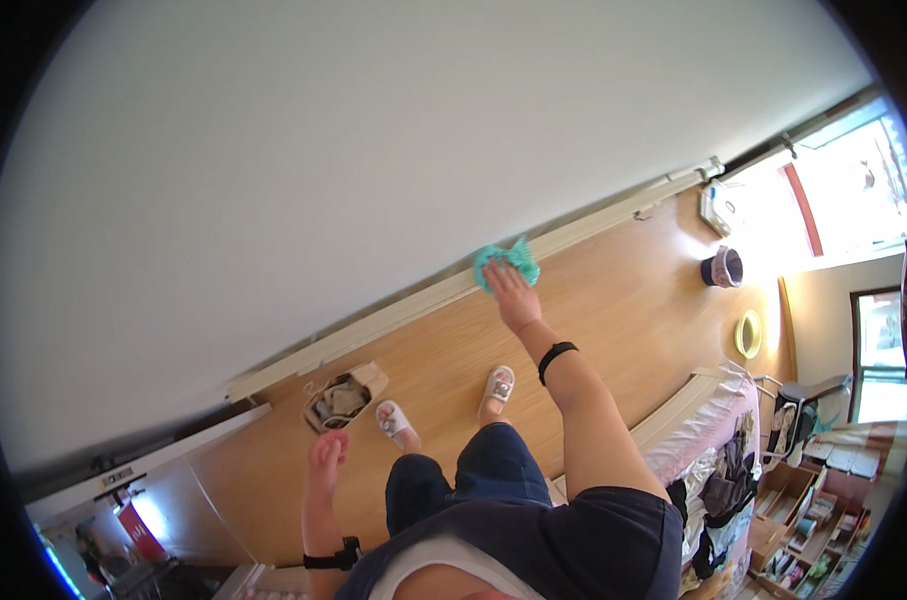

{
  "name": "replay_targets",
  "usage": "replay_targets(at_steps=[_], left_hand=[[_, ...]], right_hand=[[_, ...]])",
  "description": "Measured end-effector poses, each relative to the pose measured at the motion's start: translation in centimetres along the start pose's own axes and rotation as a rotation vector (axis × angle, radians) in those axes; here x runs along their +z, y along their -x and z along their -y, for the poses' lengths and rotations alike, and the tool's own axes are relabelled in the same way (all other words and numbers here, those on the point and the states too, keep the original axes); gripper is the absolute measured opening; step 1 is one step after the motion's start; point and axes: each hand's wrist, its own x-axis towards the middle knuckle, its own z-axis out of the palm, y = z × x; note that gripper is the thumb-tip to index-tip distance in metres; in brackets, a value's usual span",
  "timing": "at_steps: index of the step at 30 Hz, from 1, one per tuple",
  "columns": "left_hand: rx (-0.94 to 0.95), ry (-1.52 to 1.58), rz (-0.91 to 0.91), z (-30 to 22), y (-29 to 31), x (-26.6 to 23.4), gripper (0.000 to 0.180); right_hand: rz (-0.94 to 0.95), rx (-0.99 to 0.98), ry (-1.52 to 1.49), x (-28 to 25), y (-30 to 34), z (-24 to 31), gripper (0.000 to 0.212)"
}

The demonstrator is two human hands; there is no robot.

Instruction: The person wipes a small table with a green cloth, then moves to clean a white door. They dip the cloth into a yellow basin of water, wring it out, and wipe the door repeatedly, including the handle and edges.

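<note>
Head view, looking down the body at the floor. Right hand (510,292) was stretched forward, fingers spread flat, palm pressing a crumpled teal cloth (506,264) against the base of the white wall (373,150), right where the pale skirting strip (443,295) met the wooden floor (613,290); the cloth showed just beyond the fingertips and touched the strip. A black band (556,358) sat on the right wrist, behind the hand. Left hand (328,450) hung lower and nearer the body, well apart from the cloth, fingers loosely curled, empty as far as the blurred view let me judge; another black band (333,556) on that forearm. Just beyond the left hand stood a small tan basket (345,397) with folded fabric inside, close against the skirting. Between the two hands, two feet in light slippers: one (397,424) just right of the left hand, the other (496,390) behind and below the right hand. Dark shorts (473,475) and a dark top filled the lower middle. Far to the right of the right hand, a small dark pot (722,268) and a yellow ring (748,334) lay on the floor near a bright doorway. Below those, right of the right forearm, a bed with pink bedding (693,430) carried heaped clothes.
</note>
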Motion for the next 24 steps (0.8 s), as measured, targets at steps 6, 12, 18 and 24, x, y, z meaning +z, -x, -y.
replay_targets(at_steps=[6,12,18,24], left_hand=[[-0.095,0.035,0.040,-2.4,-2.1,14.2,0.025],[0.152,-0.265,0.270,-10.4,-6.8,28.7,0.026],[0.060,-0.361,0.302,-15.5,-8.8,37.4,0.028],[0.009,-0.447,0.355,-18.0,-13.6,47.0,0.029]], right_hand=[[0.016,0.210,-0.344,-0.3,-0.1,-5.0,0.055],[-0.043,-0.126,-0.210,-0.1,0.8,-10.9,0.056],[-0.034,0.165,-0.096,-5.0,2.0,-30.5,0.061],[0.009,0.378,0.131,-7.2,2.8,-50.4,0.060]])
